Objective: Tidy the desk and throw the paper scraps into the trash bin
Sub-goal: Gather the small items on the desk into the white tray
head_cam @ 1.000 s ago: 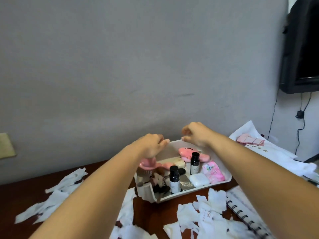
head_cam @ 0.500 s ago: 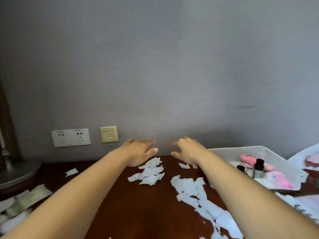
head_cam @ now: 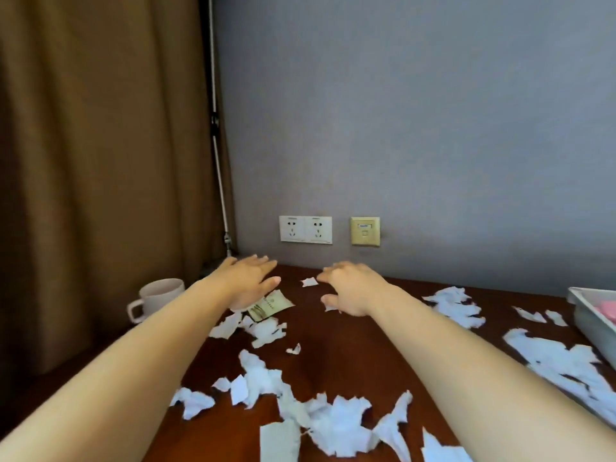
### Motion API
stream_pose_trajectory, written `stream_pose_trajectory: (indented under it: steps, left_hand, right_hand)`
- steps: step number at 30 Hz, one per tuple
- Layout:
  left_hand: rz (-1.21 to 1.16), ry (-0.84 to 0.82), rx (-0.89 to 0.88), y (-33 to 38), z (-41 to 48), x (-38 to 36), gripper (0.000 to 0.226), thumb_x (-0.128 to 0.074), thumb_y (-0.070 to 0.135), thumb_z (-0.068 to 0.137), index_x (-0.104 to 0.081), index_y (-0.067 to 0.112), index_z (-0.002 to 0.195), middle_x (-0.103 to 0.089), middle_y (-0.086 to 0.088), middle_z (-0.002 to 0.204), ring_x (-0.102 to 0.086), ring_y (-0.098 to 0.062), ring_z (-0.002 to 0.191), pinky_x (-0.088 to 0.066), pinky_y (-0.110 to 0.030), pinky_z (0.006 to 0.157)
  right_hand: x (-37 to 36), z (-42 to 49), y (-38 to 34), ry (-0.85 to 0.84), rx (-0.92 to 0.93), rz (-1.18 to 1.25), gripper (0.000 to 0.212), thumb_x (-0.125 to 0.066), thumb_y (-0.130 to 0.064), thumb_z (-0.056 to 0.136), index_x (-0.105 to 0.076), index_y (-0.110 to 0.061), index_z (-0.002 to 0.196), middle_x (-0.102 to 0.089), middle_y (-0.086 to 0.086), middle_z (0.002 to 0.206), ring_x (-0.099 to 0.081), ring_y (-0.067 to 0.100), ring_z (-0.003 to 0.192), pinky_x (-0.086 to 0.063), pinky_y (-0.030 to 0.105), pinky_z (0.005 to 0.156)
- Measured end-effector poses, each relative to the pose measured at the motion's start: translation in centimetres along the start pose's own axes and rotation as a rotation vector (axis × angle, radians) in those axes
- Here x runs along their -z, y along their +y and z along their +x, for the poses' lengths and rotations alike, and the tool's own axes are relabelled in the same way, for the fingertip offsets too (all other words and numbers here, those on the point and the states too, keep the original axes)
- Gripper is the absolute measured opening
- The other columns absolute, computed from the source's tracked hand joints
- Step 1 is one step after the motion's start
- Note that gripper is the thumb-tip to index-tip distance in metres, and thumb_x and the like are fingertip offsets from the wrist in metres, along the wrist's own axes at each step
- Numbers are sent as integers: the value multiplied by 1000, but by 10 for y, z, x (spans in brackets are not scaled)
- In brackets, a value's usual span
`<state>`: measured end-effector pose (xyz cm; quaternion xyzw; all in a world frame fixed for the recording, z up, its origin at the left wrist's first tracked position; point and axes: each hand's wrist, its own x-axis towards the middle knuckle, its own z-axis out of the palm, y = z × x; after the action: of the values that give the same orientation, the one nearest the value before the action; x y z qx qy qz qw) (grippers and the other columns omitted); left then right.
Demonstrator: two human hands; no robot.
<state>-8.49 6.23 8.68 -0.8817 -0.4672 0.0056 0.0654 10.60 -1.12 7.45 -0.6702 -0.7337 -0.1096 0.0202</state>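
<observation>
White torn paper scraps (head_cam: 333,425) lie scattered across the dark wooden desk (head_cam: 350,355), with more scraps (head_cam: 456,306) toward the right. My left hand (head_cam: 250,283) hovers flat with straight fingers over a greenish printed slip (head_cam: 271,306) at the desk's far left. My right hand (head_cam: 350,288) is spread with relaxed fingers beside a small scrap (head_cam: 309,282) near the back edge. Neither hand holds anything. No trash bin is in view.
A white mug (head_cam: 156,296) stands at the desk's left edge by a brown curtain (head_cam: 100,161). A white tray (head_cam: 590,315) with pink items sits at the right edge. Wall sockets (head_cam: 305,229) are behind the hands.
Both hands left the tray's rim and swung left across the desk to the far left corner. The view turned left; the tray slid to the right edge and the mug and curtain appeared.
</observation>
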Motion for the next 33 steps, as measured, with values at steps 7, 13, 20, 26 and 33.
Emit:
stream_pose_trajectory:
  steps: [7, 13, 20, 26, 33]
  left_hand:
    - [-16, -20, 153, -86, -28, -23, 57, -19, 47, 100, -10, 25, 151, -7, 3, 160, -2, -13, 147, -5, -39, 118]
    - [-10, -71, 227, -133, -35, -39, 56, -23, 44, 101, -9, 24, 152, -1, -1, 160, 1, -18, 148, -5, -41, 118]
    - [-23, -85, 229, -170, -23, -54, 56, -24, 45, 100, -7, 28, 151, 0, -1, 160, 2, -19, 148, -3, -41, 118]
    - [-33, -65, 228, -188, 11, -50, 63, -25, 51, 98, -7, 23, 152, -3, 0, 160, 0, -18, 148, -6, -41, 117]
    - [-2, -103, 181, -193, 37, -64, 69, -33, 53, 96, -7, 21, 152, -3, -1, 160, -2, -18, 148, -7, -42, 118]
  right_hand:
    - [-6, 63, -79, -44, 135, 31, 47, -46, -22, 95, -39, -24, 141, -40, 9, 147, -36, 29, 134, -35, 43, 108]
    - [-27, 109, -125, -84, 186, 77, 42, -47, -18, 95, -48, -22, 136, -47, 11, 141, -46, 31, 127, -41, 42, 103]
    - [-48, 168, -152, -168, 168, 139, 43, -47, -18, 94, -46, -22, 137, -49, 10, 140, -50, 31, 124, -46, 43, 99]
    - [-65, 216, -166, -220, 150, 177, 46, -47, -17, 94, -42, -22, 140, -48, 10, 139, -50, 29, 123, -46, 42, 99]
    - [-101, 256, -185, -276, 114, 244, 41, -45, -17, 94, -44, -15, 135, -48, 11, 138, -48, 31, 124, -43, 44, 100]
